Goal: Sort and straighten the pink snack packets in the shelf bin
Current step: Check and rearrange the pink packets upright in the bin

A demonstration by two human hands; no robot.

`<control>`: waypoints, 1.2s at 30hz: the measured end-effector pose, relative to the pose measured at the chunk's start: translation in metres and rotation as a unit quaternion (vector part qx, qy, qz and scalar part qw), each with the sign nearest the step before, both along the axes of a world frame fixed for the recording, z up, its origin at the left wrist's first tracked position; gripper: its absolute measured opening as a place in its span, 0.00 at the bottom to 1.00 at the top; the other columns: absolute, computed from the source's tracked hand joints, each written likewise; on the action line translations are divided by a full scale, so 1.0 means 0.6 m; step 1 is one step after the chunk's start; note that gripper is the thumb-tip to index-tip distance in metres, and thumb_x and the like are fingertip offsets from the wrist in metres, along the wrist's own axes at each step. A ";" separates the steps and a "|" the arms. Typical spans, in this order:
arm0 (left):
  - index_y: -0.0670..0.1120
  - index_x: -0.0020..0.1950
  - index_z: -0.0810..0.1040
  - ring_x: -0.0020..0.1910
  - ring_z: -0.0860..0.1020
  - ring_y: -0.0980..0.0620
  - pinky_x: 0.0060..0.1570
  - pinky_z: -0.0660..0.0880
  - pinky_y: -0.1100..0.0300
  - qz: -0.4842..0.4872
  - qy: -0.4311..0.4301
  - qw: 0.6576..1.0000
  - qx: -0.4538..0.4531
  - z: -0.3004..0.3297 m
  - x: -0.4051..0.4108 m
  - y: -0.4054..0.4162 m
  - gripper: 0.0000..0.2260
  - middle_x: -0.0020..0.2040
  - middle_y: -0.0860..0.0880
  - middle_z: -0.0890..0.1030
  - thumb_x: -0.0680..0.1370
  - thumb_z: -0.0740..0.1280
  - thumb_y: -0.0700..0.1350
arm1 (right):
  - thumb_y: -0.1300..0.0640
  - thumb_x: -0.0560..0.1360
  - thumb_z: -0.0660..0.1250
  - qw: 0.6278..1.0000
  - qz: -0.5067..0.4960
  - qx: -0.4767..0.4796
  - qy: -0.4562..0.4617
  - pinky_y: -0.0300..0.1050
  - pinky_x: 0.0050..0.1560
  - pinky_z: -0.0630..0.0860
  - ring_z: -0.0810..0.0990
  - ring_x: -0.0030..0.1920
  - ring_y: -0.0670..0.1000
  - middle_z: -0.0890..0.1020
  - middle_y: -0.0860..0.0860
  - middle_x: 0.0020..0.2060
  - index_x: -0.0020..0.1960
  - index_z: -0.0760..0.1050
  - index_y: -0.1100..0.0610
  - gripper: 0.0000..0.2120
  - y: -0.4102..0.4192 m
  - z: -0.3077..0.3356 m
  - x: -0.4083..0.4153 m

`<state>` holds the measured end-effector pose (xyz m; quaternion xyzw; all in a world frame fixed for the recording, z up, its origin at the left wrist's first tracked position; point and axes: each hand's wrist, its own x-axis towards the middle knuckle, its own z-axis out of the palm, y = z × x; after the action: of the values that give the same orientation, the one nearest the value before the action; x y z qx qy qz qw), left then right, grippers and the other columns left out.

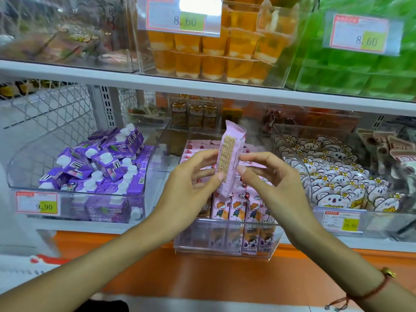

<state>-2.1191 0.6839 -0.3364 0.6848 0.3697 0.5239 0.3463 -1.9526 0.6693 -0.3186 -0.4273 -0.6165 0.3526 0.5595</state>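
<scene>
Both hands, left (193, 176) and right (273, 176), pinched 1 pink plastic-wrapped wafer packet (229, 157) above the clear plastic shelf bin (225, 246), whose front rows stood upright while the rest seemingly awaited straightening.

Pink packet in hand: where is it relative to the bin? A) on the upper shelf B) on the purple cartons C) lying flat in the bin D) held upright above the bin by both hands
D: the pink packet stands upright above the clear bin, pinched between the left hand and right hand.

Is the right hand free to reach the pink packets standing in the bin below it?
Probably not yet. The right hand pinches the lifted packet together with the left hand. The standing packets lie open from above, so only that grip hinders it.
</scene>
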 end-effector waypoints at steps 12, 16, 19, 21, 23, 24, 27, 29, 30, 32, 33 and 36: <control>0.61 0.63 0.73 0.62 0.73 0.63 0.61 0.71 0.66 -0.027 0.045 0.997 0.052 0.009 -0.003 -0.002 0.17 0.59 0.64 0.73 0.76 0.68 0.48 | 0.62 0.73 0.71 0.996 -0.011 0.086 -0.019 0.35 0.43 0.79 0.83 0.45 0.44 0.82 0.42 0.48 0.55 0.74 0.47 0.16 -0.005 -0.005 -0.003; 0.58 0.63 0.75 0.55 0.80 0.61 0.50 0.77 0.67 -0.072 -0.006 0.995 -0.064 0.024 -0.006 -0.004 0.18 0.56 0.59 0.82 0.73 0.67 0.52 | 0.61 0.76 0.66 0.996 -0.018 0.089 -0.024 0.38 0.43 0.80 0.83 0.41 0.44 0.83 0.42 0.44 0.57 0.76 0.46 0.14 -0.004 0.006 -0.002; 0.51 0.58 0.81 0.47 0.83 0.59 0.40 0.78 0.67 -0.099 -0.102 0.962 -0.232 0.033 -0.006 -0.005 0.12 0.49 0.53 0.86 0.76 0.66 0.50 | 0.60 0.76 0.66 0.998 -0.004 0.056 -0.030 0.37 0.44 0.80 0.84 0.43 0.44 0.85 0.44 0.45 0.55 0.80 0.48 0.11 -0.001 0.010 0.003; 0.48 0.45 0.86 0.42 0.84 0.56 0.36 0.79 0.65 -0.117 -0.153 0.928 -0.319 0.037 -0.007 -0.004 0.10 0.46 0.46 0.86 0.73 0.68 0.51 | 0.56 0.76 0.67 0.999 0.005 0.016 -0.040 0.36 0.45 0.79 0.83 0.46 0.44 0.85 0.43 0.46 0.54 0.82 0.48 0.09 0.003 0.007 0.005; 0.47 0.41 0.87 0.39 0.85 0.54 0.33 0.79 0.64 -0.121 -0.193 0.900 -0.373 0.041 -0.007 -0.003 0.10 0.43 0.45 0.86 0.68 0.71 0.52 | 0.52 0.75 0.68 0.998 0.011 -0.023 -0.050 0.40 0.48 0.80 0.83 0.48 0.45 0.85 0.42 0.48 0.55 0.82 0.47 0.10 0.006 0.003 0.007; 0.46 0.44 0.85 0.39 0.85 0.53 0.32 0.79 0.64 -0.120 -0.210 0.887 -0.393 0.042 -0.007 -0.002 0.12 0.43 0.45 0.86 0.67 0.72 0.52 | 0.51 0.74 0.68 0.998 0.012 -0.037 -0.049 0.41 0.49 0.81 0.83 0.48 0.45 0.85 0.42 0.48 0.55 0.82 0.46 0.10 0.008 0.001 0.008; 0.43 0.51 0.80 0.38 0.85 0.53 0.30 0.79 0.63 -0.112 -0.234 0.865 -0.430 0.042 -0.005 -0.001 0.19 0.43 0.44 0.86 0.65 0.74 0.52 | 0.51 0.74 0.68 0.998 0.018 -0.053 -0.038 0.38 0.46 0.81 0.84 0.46 0.44 0.85 0.43 0.46 0.53 0.82 0.45 0.09 0.010 -0.001 0.009; 0.44 0.51 0.81 0.39 0.85 0.53 0.31 0.79 0.63 -0.115 -0.220 0.871 -0.424 0.042 -0.004 -0.002 0.18 0.44 0.45 0.86 0.65 0.73 0.52 | 0.49 0.74 0.68 0.998 0.022 -0.058 -0.030 0.36 0.44 0.80 0.84 0.45 0.44 0.85 0.44 0.45 0.53 0.82 0.46 0.09 0.009 0.000 0.009; 0.46 0.52 0.81 0.41 0.85 0.53 0.33 0.80 0.63 -0.118 -0.202 0.880 -0.412 0.042 -0.004 -0.002 0.17 0.45 0.46 0.86 0.67 0.73 0.52 | 0.48 0.72 0.68 0.998 0.025 -0.062 -0.023 0.35 0.43 0.80 0.84 0.44 0.44 0.85 0.44 0.45 0.53 0.82 0.47 0.11 0.009 0.001 0.008; 0.49 0.56 0.81 0.46 0.84 0.55 0.37 0.80 0.63 -0.112 -0.148 0.912 -0.366 0.040 -0.006 -0.003 0.15 0.48 0.49 0.86 0.70 0.72 0.51 | 0.45 0.69 0.67 0.997 0.031 -0.066 -0.012 0.37 0.44 0.80 0.84 0.45 0.46 0.85 0.46 0.45 0.53 0.81 0.48 0.14 0.008 0.002 0.010; 0.50 0.57 0.80 0.47 0.84 0.55 0.40 0.81 0.63 -0.102 -0.117 0.931 -0.329 0.039 -0.006 -0.004 0.15 0.50 0.51 0.86 0.72 0.72 0.49 | 0.45 0.69 0.67 0.997 0.035 -0.066 -0.010 0.40 0.47 0.80 0.84 0.46 0.47 0.85 0.48 0.45 0.54 0.80 0.49 0.15 0.007 0.001 0.012; 0.51 0.59 0.77 0.50 0.83 0.57 0.48 0.80 0.63 -0.064 -0.058 0.975 -0.204 0.035 -0.007 -0.004 0.16 0.54 0.53 0.84 0.73 0.72 0.41 | 0.50 0.70 0.68 0.997 0.062 -0.041 -0.007 0.40 0.51 0.79 0.82 0.51 0.47 0.83 0.51 0.51 0.57 0.76 0.50 0.17 0.003 0.001 0.015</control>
<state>-2.1230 0.6817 -0.3155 0.5907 0.4035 0.4527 0.5323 -1.9436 0.6713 -0.3181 -0.4129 -0.6306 0.4089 0.5143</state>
